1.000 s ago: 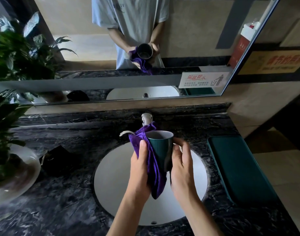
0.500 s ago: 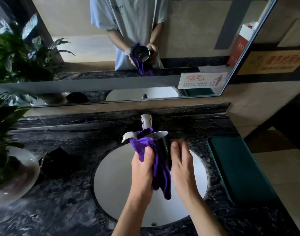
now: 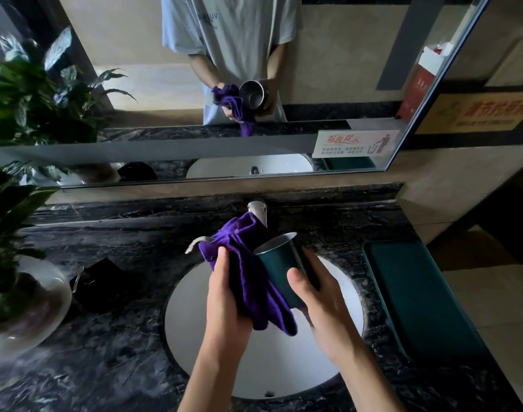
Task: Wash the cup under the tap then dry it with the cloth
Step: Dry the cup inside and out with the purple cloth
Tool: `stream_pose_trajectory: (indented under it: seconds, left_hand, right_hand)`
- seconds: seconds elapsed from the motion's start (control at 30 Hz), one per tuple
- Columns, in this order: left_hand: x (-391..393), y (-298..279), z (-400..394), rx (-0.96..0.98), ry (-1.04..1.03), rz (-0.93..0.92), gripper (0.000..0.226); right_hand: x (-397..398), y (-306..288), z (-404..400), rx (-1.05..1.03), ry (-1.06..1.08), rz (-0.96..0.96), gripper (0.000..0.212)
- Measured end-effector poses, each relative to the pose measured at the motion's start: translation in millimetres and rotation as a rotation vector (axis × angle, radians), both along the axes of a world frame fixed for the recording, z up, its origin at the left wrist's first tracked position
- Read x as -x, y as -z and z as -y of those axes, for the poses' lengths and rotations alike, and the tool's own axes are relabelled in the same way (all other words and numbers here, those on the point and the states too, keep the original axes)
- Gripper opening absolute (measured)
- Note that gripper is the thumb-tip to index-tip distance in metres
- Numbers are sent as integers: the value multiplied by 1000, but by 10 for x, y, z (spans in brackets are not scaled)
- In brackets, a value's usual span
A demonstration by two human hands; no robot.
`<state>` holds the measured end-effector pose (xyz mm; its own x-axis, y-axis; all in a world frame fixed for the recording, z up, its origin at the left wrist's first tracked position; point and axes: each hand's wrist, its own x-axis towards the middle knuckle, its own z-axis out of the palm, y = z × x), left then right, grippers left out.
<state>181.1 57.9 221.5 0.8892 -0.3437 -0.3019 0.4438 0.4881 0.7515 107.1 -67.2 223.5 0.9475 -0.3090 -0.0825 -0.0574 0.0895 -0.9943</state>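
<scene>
One dark-green metal cup (image 3: 284, 272), one purple cloth (image 3: 248, 281), one round white basin (image 3: 194, 322) at 6 o'clock, one chrome tap (image 3: 258, 211), two hands.

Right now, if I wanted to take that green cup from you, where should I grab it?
Grip the green cup by its upper wall, just below the steel rim, coming from the far side by the tap. It tilts that way; the right hand wraps its lower body and the purple cloth in the left hand covers its left side.

The dark green metal cup's (image 3: 279, 269) base is hidden by the purple cloth (image 3: 248, 281) and right hand (image 3: 322, 295).
</scene>
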Motion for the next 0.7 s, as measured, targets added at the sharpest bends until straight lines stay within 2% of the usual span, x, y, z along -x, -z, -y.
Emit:
stream_pose_trajectory:
  seconds: [0.07,0.13,0.23,0.27,0.3,0.4,0.43,0.57,0.63,0.7]
  left_hand:
    - [-17,11,-42,-84,-6,130,52]
    - [-30,28,-90,-197,2,252,56]
    - [-67,34,-187,-395,124,450,96]
    - [-84,19,-213,-446,175,515,101]
    - [-84,-16,-227,-476,206,576,95]
    - [-76,-125,-215,-542,227,729,37]
    - [-71,-162,-204,-550,250,788,31]
    - [-58,-266,-159,-599,359,936,49]
    - [-55,-339,-131,-630,397,976,45]
    - [-13,-351,-90,-574,479,974,35]
  right_hand:
    - [18,6,33,69,-24,-18,47]
    - [27,21,43,90,-26,-43,55]
    - [35,9,42,94,40,-11,47]
    - [40,-6,43,79,69,6,41]
    - [44,-17,50,57,92,23,37]
    - [33,-63,36,24,121,42,35]
    - [23,-72,32,20,136,39,36]
    - [-21,-159,82,-60,144,17,36]
    - [-23,-215,121,-145,109,-16,42]
    - [-28,-216,154,-215,100,-126,56]
